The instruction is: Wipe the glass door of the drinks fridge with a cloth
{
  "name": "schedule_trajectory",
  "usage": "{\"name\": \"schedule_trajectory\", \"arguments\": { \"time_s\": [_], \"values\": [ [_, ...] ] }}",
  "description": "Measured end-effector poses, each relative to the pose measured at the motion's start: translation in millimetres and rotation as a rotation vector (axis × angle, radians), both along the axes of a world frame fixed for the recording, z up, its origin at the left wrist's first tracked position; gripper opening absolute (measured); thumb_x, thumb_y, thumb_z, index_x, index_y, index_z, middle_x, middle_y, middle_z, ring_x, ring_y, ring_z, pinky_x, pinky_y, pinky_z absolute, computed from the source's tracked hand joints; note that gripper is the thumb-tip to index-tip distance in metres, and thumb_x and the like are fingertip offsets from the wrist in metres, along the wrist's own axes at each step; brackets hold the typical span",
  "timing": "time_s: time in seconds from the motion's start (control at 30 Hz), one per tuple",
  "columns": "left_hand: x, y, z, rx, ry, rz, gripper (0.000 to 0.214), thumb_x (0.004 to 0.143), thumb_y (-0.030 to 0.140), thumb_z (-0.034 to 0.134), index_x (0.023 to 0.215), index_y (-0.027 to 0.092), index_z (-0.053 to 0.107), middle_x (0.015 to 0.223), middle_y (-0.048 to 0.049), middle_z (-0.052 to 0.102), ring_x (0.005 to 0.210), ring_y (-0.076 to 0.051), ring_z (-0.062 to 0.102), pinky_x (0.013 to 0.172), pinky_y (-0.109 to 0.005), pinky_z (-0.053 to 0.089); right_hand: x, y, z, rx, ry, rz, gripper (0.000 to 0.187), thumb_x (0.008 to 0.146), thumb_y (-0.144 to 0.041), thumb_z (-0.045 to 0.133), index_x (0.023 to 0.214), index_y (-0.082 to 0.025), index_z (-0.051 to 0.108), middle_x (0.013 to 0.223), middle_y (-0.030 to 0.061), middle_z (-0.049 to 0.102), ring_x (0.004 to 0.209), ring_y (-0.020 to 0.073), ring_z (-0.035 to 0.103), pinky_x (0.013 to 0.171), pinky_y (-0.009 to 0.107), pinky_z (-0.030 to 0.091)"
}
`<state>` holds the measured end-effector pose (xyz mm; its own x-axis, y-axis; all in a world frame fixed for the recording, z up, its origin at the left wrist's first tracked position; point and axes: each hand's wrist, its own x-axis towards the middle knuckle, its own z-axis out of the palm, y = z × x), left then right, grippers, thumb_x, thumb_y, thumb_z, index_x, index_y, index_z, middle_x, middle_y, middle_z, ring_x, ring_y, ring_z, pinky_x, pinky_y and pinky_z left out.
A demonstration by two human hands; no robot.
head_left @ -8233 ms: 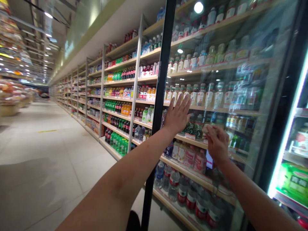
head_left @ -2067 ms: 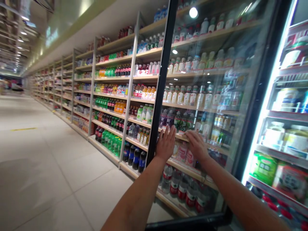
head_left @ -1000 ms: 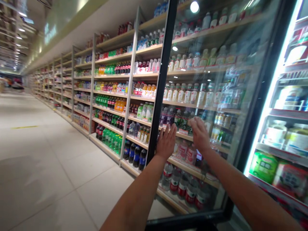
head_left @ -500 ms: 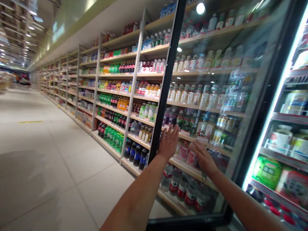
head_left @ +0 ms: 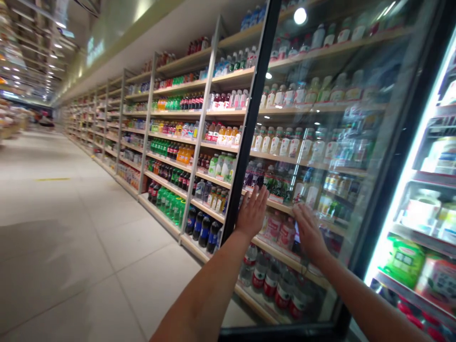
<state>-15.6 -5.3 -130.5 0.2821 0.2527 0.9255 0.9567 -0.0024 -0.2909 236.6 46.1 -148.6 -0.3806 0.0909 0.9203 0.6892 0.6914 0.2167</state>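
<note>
From where I stand, the palm sides of both hands are turned away, so whatever lies under them is hidden. The right hand [head_left: 310, 232] is slightly blurred, and I can't tell whether its fingers close on anything or press on the pane. A small pale patch [head_left: 297, 232] just beside it is too indistinct to name. Reflections muddle the bottles seen through the right half of the glass door [head_left: 359, 199]. The door's top is cut off above, as are both arms below.

The door stands swung out between the long wall of shelves and the lit cooler [head_left: 423, 204] at the right, both hands in front of its lower half. Its pane is smooth and clear, streaked with glare and bearing a round white lamp reflection [head_left: 300, 16]; its frame [head_left: 254, 128] is black, straight and narrow. Behind it are pale wooden shelves with pink-labelled bottles [head_left: 273, 225] and, lowest, big clear bottles with red labels [head_left: 270, 281]. Beyond the frame, dark bottles with blue labels [head_left: 204, 230] stand on a low shelf near a grey upright [head_left: 202, 123]. The floor [head_left: 71, 237] is pale tile. A glossy green pack [head_left: 406, 259] sits in the cooler.

The left arm stretches forward and up, the left hand [head_left: 252, 211] spread flat against the door beside its black edge, fingers straight, pointing up and gripping nothing. The right arm comes in from the lower right, wrist bent a little, fingers slanting up and left toward the pane.
</note>
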Motion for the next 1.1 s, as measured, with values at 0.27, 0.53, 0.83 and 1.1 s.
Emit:
{"name": "schedule_trajectory", "arguments": {
  "time_s": [0.27,0.53,0.83,1.1],
  "values": [
    [-1,0,-0.2,-0.016,-0.002,-0.006,0.06,0.099,0.026,0.039,0.156,0.012,0.026,0.164,-0.0064,0.021,0.151,-0.028,0.024,0.123,-0.048,0.025,18,11,43.5,0.004,0.149,-0.011,0.048,0.099,-0.02,0.044,0.146,-0.028,0.049,0.15,0.0115,0.05,0.141,0.0273,0.046,0.115,0.054,0.043],
    [-1,1,-0.7,-0.041,-0.008,-0.017,0.061,0.099,0.025,0.039,0.157,0.013,0.024,0.165,-0.0062,0.02,0.152,-0.028,0.02,0.123,-0.048,0.024,-15,19,89.9,0.03,0.5,-0.047,0.046,0.099,-0.025,0.044,0.144,-0.018,0.051,0.149,0.0172,0.049,0.141,0.0291,0.045,0.116,0.057,0.037],
    [-1,0,-0.3,-0.019,-0.008,-0.026,0.059,0.1,0.025,0.039,0.156,0.013,0.026,0.164,-0.0061,0.022,0.152,-0.028,0.022,0.124,-0.047,0.023,-14,-5,-2.4,0.123,-0.511,0.113,0.051,0.1,-0.015,0.04,0.149,-0.028,0.043,0.146,0.0097,0.056,0.147,0.0229,0.036,0.114,0.049,0.045],
    [-4,2,2.7,-0.012,-0.04,-0.114,0.061,0.1,0.023,0.041,0.157,0.012,0.024,0.162,-0.0082,0.026,0.153,-0.029,0.017,0.125,-0.051,0.02,-13,12,108.5,0.056,0.023,0.03,0.044,0.101,-0.016,0.036,0.141,-0.023,0.054,0.147,0.0127,0.053,0.145,0.0223,0.039,0.119,0.051,0.037]
  ]
}}
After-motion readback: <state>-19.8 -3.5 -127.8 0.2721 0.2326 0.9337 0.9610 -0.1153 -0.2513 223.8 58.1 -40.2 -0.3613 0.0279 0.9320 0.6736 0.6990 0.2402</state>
